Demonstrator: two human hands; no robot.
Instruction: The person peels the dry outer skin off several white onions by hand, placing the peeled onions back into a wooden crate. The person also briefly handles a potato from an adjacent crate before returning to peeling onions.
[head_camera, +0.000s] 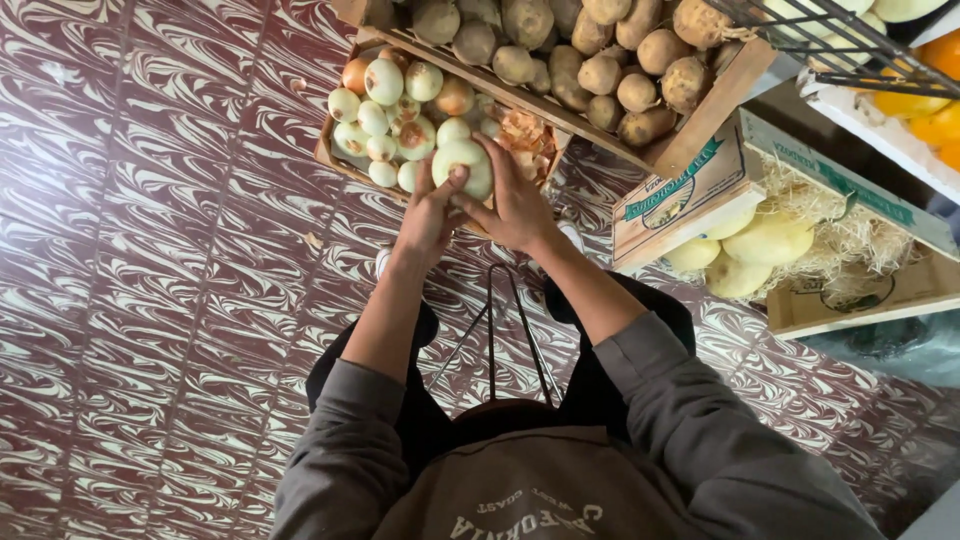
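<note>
Both hands cup one pale onion over the onion crate.
Head view: left hand (428, 215) and right hand (515, 205) curl closed around the onion (463, 165), lifted at twelve o'clock above the wooden crate (335, 160); potatoes (590, 60) lie at one o'clock.

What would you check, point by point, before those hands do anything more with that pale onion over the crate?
1. Both hands on the onion: ok. The left hand and the right hand cup the pale onion from either side.
2. Onion clear of the others: cannot tell; it sits right above the pile.
3. Onion crate steady: cannot tell; its base is hidden.
4. Potato crate out of the way: ok; it stands behind, untouched.
5. Onion skin sound: ok on the side that shows; the underside is hidden.
</note>
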